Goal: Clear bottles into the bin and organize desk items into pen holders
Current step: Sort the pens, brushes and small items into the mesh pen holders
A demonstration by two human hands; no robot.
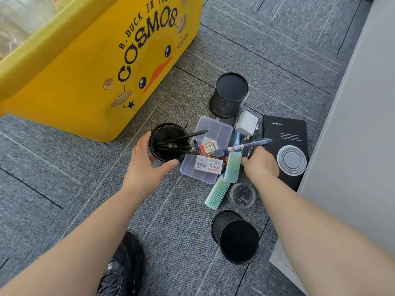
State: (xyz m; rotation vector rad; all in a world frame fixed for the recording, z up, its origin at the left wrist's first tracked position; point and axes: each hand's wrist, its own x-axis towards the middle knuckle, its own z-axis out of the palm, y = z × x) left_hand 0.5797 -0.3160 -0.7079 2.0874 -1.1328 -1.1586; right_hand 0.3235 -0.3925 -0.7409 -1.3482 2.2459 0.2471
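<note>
My left hand (pixel 145 165) grips the rim of an upright black mesh pen holder (pixel 154 136) that holds several black pens (pixel 181 136). My right hand (pixel 261 164) is curled over the pile beside it, fingertips pinched on the end of a thin dark pen (pixel 250 151). A blue-and-white pen (pixel 245 145) lies just above that hand, across a blue toothbrush (pixel 236 136). A second mesh holder (pixel 227 99) stands upside down further back. A third (pixel 236 237) lies tipped over in front. The yellow bin (pixel 85 86) stands at the left.
On the grey carpet lie a clear compartment box (pixel 214 128) with an eraser (pixel 210 146) and a staples box (pixel 208 165), two green brushes (pixel 218 194), a white charger (pixel 246 122), a black notebook (pixel 286 129), a grey collapsible cup (pixel 291 160) and a small clear tub (pixel 242 195). A white cabinet (pixel 363 124) bounds the right.
</note>
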